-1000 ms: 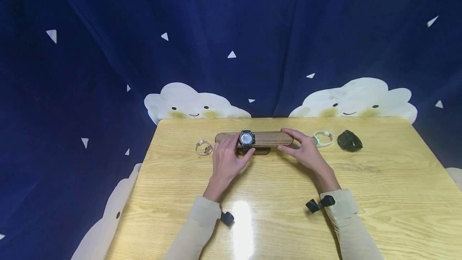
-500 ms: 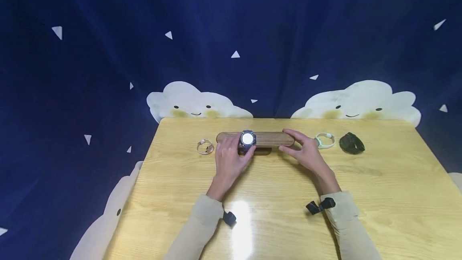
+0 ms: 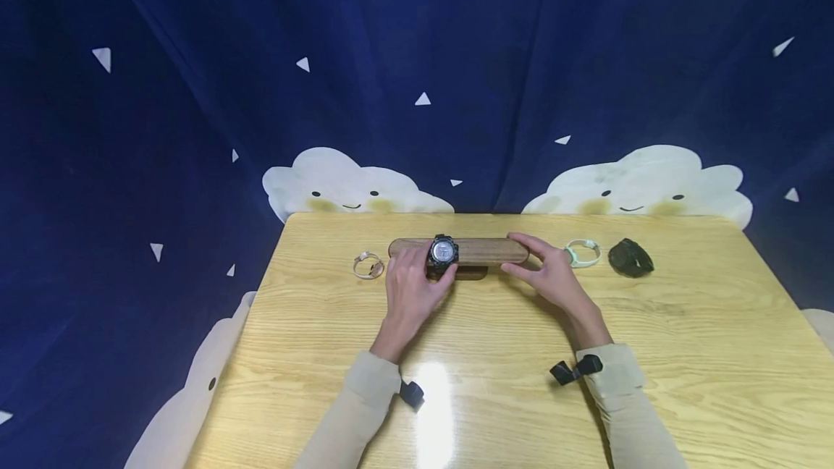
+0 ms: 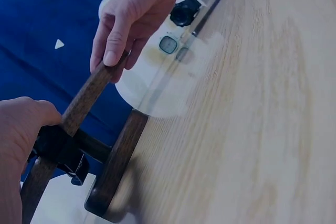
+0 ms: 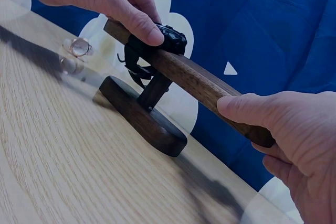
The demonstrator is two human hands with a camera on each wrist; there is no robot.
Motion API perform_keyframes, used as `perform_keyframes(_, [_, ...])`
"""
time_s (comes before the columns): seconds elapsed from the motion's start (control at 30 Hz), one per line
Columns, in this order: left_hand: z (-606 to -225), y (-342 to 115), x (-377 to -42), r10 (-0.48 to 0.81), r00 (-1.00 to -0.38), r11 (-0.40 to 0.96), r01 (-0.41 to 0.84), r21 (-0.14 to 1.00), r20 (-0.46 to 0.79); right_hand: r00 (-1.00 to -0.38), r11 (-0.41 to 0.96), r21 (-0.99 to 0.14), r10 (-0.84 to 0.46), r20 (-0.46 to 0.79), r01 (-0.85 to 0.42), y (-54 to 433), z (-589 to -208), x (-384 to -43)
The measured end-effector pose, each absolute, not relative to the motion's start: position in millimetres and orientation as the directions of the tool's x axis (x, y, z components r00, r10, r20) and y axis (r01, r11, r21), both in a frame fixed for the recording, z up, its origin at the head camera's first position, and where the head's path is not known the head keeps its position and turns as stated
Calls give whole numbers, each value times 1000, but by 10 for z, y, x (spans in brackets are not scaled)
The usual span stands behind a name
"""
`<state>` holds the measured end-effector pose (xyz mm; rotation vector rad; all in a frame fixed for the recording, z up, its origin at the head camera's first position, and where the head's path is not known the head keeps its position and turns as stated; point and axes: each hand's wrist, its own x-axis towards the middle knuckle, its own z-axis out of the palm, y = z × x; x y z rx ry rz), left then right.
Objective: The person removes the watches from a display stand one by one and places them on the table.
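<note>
A dark wooden watch stand (image 3: 489,250) has a raised bar on a short post over a rounded base (image 5: 144,124). Around the bar, left of its middle, sits a black digital wristwatch (image 3: 444,250), its strap hanging below the bar in the right wrist view. My left hand (image 3: 409,284) pinches the watch, thumb at its near side and fingers on its far side. At the bar's right end, my right hand (image 3: 550,270) grips the wood between thumb and fingers, as the left wrist view (image 4: 131,24) also shows.
A thin-banded light wristwatch (image 3: 368,265) lies left of the stand. To the right are a pale green-and-white watch (image 3: 584,252) and a bunched black watch (image 3: 630,258). The wooden table (image 3: 495,353) ends at a blue curtain (image 3: 417,35) behind the stand.
The left hand and the black watch have shifted very slightly left along the bar. Glare that whitened the watch face half a second ago is gone. The right hand keeps its grip.
</note>
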<state>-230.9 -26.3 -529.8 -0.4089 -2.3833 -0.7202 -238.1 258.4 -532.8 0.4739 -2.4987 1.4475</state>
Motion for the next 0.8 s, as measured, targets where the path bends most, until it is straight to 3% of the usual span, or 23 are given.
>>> perform_keyframes(0.8, [-5277,-352,-2280,86,-790,810,410,419,608,-929,480,-796,-179,322,-369,2599,-5312,-2370])
